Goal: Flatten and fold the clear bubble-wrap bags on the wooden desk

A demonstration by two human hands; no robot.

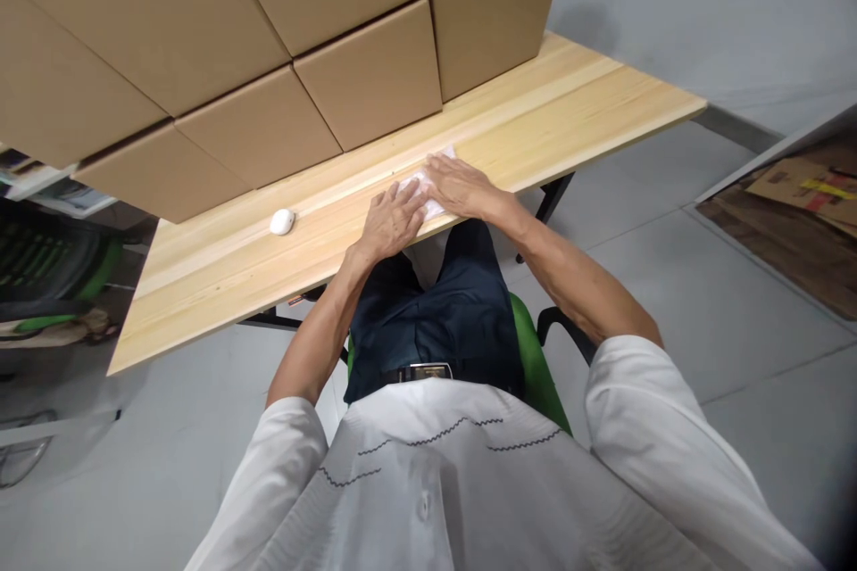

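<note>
A thin white sheet [436, 207], perhaps paper or cloth, lies flat on the wooden table [321, 236] near its front edge. My left hand [394, 219] rests palm down on the left part of the sheet, fingers stretched out. From the other side my right hand [459, 183] lies flat over the sheet's right part, its fingers pointing left. The two hands almost meet at the fingertips. Between and under them much of the sheet is hidden, so I cannot tell whether it is folded.
Stacked cardboard boxes [375, 76] form a wall along the table's far side. A small rounded white object [282, 221] sits on the table to the left. I sit on a green chair [539, 366]. On the floor at right is an open container [790, 223] with flattened cardboard.
</note>
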